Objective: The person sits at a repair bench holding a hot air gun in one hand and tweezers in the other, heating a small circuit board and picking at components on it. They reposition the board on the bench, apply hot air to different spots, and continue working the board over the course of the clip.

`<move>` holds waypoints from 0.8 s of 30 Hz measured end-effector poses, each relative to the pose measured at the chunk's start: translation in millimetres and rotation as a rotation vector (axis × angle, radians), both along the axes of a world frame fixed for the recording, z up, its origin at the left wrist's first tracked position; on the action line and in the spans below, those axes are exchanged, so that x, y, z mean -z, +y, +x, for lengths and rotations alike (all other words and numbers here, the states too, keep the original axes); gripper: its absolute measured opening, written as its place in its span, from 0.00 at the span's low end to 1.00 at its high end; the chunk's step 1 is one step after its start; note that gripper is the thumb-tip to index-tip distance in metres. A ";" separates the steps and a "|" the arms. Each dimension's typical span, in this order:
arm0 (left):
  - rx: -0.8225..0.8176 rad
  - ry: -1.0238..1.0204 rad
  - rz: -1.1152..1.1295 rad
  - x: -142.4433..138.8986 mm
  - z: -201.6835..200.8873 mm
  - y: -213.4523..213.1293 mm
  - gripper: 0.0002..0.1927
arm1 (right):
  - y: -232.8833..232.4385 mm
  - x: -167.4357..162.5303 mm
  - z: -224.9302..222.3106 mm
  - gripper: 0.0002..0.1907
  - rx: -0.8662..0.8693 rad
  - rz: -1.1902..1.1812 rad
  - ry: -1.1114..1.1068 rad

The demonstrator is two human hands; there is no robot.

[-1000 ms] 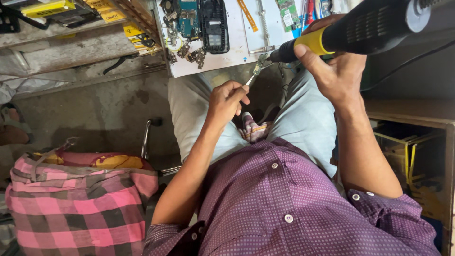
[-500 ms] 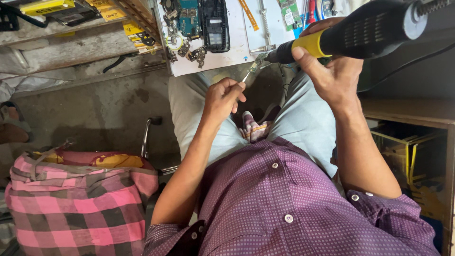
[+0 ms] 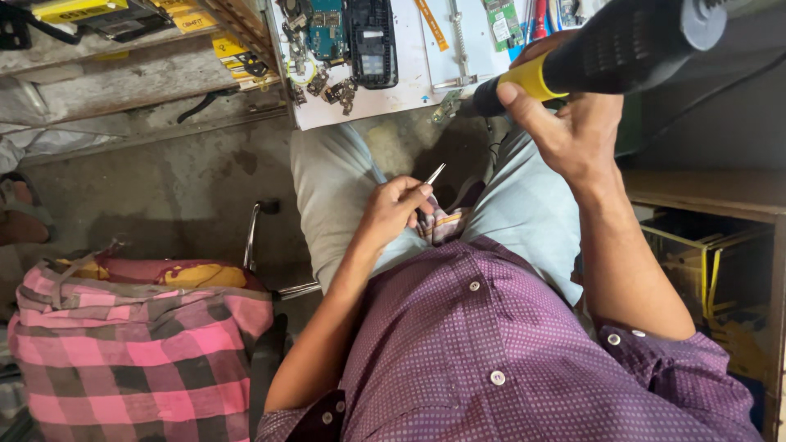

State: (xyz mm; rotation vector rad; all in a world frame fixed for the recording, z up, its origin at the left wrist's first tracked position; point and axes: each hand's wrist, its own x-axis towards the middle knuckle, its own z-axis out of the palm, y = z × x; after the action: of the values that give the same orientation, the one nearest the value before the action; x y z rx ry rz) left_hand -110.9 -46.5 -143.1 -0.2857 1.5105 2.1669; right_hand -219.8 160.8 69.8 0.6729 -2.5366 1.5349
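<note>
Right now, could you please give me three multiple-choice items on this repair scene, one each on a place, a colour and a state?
1. Where is the left hand?
A. over the lap
B. on the board
C. on the bag

2. What colour is the band on the black hot-air tool?
A. red
B. yellow
C. green

3. How are the tweezers held?
A. lying loose
B. pinched in the left hand's grip
C. in the right hand

Answers: 1 A, it rests above the trousers; 2 B, yellow shows beside the fingers; 3 B, their tip sticks out past the fingers.

A purple dotted shirt [image 3: 491, 344] (white buttons, sleeves rolled up) over pale grey-blue trousers [image 3: 336, 188].
</note>
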 end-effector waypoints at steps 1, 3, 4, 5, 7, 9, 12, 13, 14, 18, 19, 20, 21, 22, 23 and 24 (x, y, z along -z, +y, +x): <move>-0.004 0.012 0.019 3.1 1.7 3.0 0.11 | -0.9 0.2 0.2 0.11 -0.006 -0.003 -0.014; -0.003 0.034 0.023 5.3 2.6 7.4 0.10 | -3.1 0.6 -1.1 0.12 -0.024 -0.010 0.003; 0.004 0.038 0.007 4.3 4.8 8.6 0.10 | -4.1 0.5 -1.7 0.11 -0.028 0.000 0.014; 0.011 0.045 -0.008 2.4 5.9 9.7 0.10 | -4.3 -0.4 -2.4 0.11 -0.022 0.037 0.036; 0.011 0.078 -0.041 -3.3 6.0 11.9 0.10 | -5.1 -2.0 -4.6 0.10 -0.021 0.076 0.070; 0.012 0.091 -0.065 -9.5 7.2 13.1 0.11 | -5.1 -3.7 -5.2 0.10 -0.020 0.084 0.078; 0.005 0.096 -0.077 -15.9 5.5 15.2 0.11 | -4.5 -4.7 -5.4 0.11 -0.007 0.081 0.057; -0.001 0.101 -0.075 -17.1 4.8 16.3 0.10 | -4.1 -4.4 -5.2 0.11 -0.003 0.070 0.044; -0.008 0.109 -0.074 -18.0 4.1 16.6 0.10 | -4.3 -3.5 -5.0 0.12 -0.005 0.044 0.031; -0.018 0.121 -0.082 -21.5 5.9 17.1 0.11 | -2.7 -0.9 -5.5 0.11 -0.012 0.055 0.061; -0.021 0.118 -0.083 -22.5 5.2 17.5 0.11 | -2.9 -0.6 -5.9 0.11 -0.014 0.055 0.065; -0.021 0.115 -0.084 -23.8 4.3 17.2 0.11 | -3.7 -0.3 -6.2 0.11 -0.013 0.035 0.051; -0.021 0.117 -0.088 -25.5 4.0 16.8 0.12 | -4.1 -1.1 -6.2 0.12 -0.010 0.029 0.040; -0.023 0.119 -0.092 -27.0 3.6 16.7 0.12 | -4.7 -2.0 -6.2 0.12 -0.007 0.023 0.028; -0.025 0.122 -0.096 -28.8 3.5 15.3 0.13 | -5.9 -3.7 -5.8 0.12 -0.001 0.030 0.021; -0.021 0.115 -0.099 -30.8 3.7 13.6 0.13 | -7.4 -5.2 -5.1 0.12 0.005 0.036 0.014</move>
State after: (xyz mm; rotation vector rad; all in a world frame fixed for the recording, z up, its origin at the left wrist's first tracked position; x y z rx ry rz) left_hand -107.3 -33.0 -112.3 -0.2141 1.6882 2.1611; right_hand -224.9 153.4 75.1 0.6784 -2.5595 1.4817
